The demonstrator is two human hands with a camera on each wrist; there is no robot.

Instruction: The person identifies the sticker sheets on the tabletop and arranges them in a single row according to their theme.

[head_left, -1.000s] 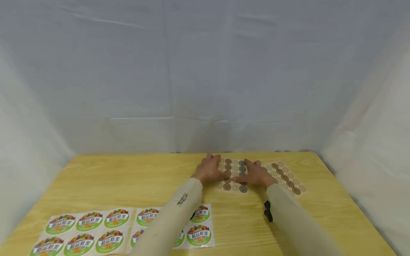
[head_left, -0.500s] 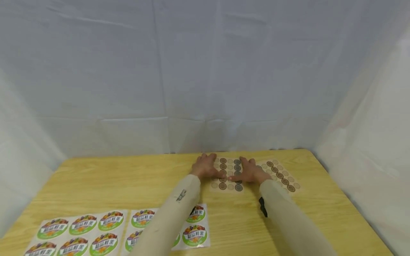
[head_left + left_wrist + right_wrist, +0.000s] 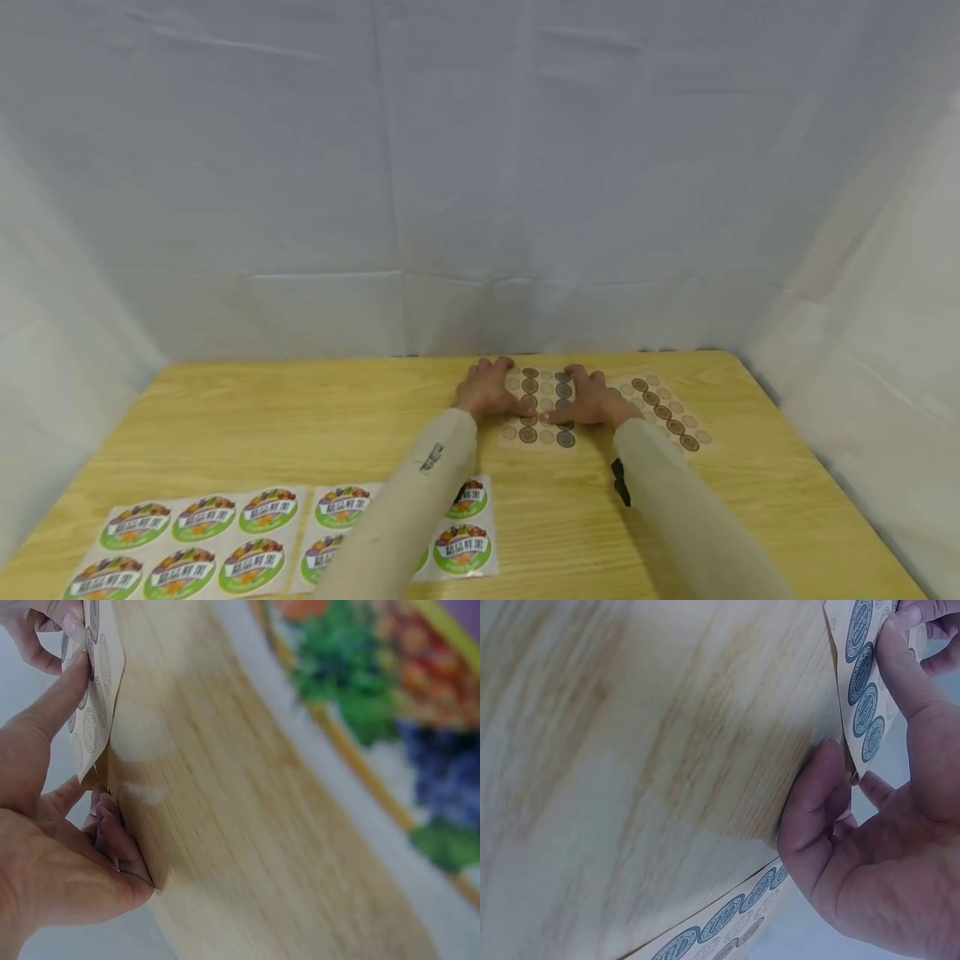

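Note:
A sheet of round stickers (image 3: 546, 389), with rows of brown, pale and grey-blue circles, lies near the table's far edge between both hands. My left hand (image 3: 487, 390) holds its left side, the thumb on top and the other fingers bent at the edge. From the right, my right hand (image 3: 596, 403) grips the opposite side in the same way. The thumbs nearly meet over the middle. In the left wrist view the sheet's corner (image 3: 91, 742) stands slightly off the wood beside the curled fingers. The right wrist view shows bent fingers (image 3: 814, 802) at the sheet's edge.
A second sheet of round stickers (image 3: 663, 412) lies slanted to the right of the right hand. Two sheets of fruit labels, the left label sheet (image 3: 168, 543) and the right label sheet (image 3: 491, 533), lie along the near left, partly under the left sleeve. White sheeting (image 3: 480, 208) stands behind the table.
The view swings slightly left and back. Both hands keep their hold on the sticker sheet, and the sheet stays about where it was.

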